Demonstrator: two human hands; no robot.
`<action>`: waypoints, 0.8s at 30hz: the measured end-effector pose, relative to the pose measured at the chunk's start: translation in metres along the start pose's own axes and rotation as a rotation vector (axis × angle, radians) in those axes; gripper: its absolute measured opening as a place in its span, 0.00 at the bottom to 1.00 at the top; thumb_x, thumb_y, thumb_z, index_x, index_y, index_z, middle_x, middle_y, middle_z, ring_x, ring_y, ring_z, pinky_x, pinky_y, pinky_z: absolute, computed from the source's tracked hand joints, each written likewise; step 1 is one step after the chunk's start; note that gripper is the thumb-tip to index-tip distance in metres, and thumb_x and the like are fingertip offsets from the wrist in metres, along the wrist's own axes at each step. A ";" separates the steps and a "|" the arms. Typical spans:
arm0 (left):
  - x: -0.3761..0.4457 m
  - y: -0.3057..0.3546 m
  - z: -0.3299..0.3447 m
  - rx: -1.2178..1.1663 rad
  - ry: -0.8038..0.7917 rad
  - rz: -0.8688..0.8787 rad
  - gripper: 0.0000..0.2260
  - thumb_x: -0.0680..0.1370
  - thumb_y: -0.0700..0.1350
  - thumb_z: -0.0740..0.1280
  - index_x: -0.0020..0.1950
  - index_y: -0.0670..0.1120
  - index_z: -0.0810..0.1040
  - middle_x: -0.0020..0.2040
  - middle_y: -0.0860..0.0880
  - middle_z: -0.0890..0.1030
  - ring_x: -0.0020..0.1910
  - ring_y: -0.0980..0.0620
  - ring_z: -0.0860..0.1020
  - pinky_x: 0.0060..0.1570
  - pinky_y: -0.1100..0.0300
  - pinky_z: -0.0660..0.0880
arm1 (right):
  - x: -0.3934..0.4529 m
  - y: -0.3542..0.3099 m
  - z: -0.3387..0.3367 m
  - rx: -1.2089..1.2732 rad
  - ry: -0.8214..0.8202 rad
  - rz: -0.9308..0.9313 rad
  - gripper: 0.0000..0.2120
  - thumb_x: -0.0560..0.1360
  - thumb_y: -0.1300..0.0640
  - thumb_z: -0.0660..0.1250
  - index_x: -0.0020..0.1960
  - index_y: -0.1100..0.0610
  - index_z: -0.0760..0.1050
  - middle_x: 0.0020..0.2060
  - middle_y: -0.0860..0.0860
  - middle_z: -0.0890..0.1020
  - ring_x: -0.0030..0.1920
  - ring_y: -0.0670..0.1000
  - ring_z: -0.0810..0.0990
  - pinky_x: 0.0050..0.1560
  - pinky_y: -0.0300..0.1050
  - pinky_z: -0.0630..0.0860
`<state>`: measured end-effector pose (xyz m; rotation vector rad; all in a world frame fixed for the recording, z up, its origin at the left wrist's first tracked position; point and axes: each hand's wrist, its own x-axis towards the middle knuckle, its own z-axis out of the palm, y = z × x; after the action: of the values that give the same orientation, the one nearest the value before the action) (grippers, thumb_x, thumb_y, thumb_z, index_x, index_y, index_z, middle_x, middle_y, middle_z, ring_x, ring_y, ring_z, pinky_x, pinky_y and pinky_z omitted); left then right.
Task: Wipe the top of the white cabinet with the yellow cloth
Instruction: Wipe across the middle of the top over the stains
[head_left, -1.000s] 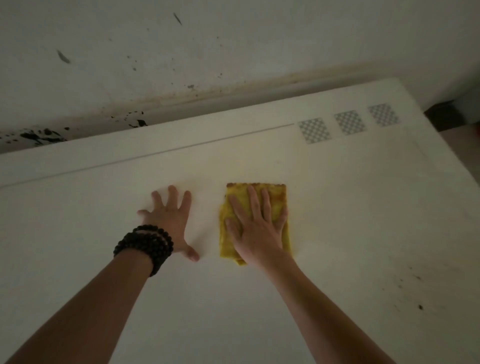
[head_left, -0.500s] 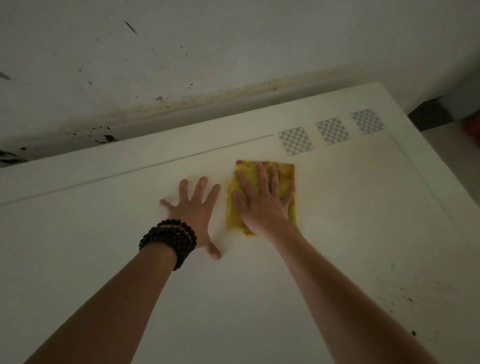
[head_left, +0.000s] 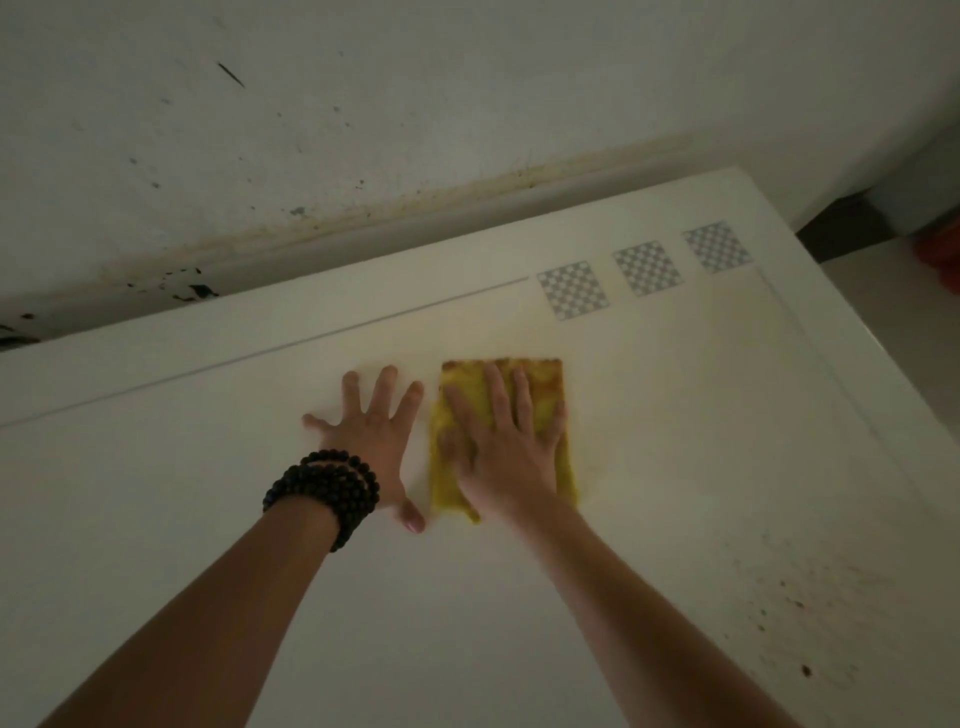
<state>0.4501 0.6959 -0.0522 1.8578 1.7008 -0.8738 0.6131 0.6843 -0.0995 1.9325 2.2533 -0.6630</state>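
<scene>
The folded yellow cloth (head_left: 549, 382) lies flat on the white cabinet top (head_left: 701, 441), a little short of the groove near the back edge. My right hand (head_left: 504, 457) presses down on the cloth with fingers spread, covering most of it. Just left of the cloth, my left hand (head_left: 371, 441) rests palm down on the bare top with fingers apart and holds nothing. A black bead bracelet (head_left: 324, 488) is wrapped around the left wrist.
Three grey checkered squares (head_left: 571, 288) are set in the top behind the cloth. Dark specks (head_left: 805, 670) dot the near right of the surface. A stained wall (head_left: 415, 104) rises behind the cabinet. The right edge drops to the floor (head_left: 883, 291).
My right hand pushed the cloth away towards the checkered squares, then drew it back a little towards me. My left hand slid forward and right early on, then stayed put.
</scene>
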 end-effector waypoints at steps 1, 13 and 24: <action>0.001 0.000 0.001 -0.004 -0.002 -0.004 0.69 0.56 0.69 0.78 0.75 0.54 0.28 0.75 0.50 0.27 0.74 0.35 0.32 0.65 0.25 0.57 | 0.022 0.000 -0.009 0.018 0.001 0.004 0.27 0.82 0.34 0.42 0.80 0.33 0.40 0.81 0.47 0.33 0.79 0.55 0.28 0.71 0.74 0.29; -0.001 0.010 -0.004 -0.021 -0.023 -0.055 0.69 0.57 0.63 0.81 0.76 0.52 0.28 0.75 0.48 0.26 0.75 0.36 0.32 0.66 0.26 0.56 | -0.078 0.020 0.025 0.033 0.031 0.079 0.26 0.82 0.34 0.44 0.79 0.33 0.46 0.81 0.46 0.34 0.79 0.54 0.29 0.70 0.73 0.29; 0.017 0.090 -0.022 0.053 0.017 0.143 0.70 0.57 0.65 0.80 0.74 0.55 0.24 0.74 0.49 0.24 0.74 0.34 0.31 0.66 0.24 0.51 | -0.051 0.076 -0.001 0.036 0.063 0.188 0.27 0.81 0.33 0.42 0.78 0.31 0.40 0.81 0.44 0.34 0.79 0.53 0.30 0.71 0.72 0.28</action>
<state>0.5431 0.7124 -0.0558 1.9999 1.5465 -0.8551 0.6960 0.6454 -0.1008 2.1771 2.0710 -0.6308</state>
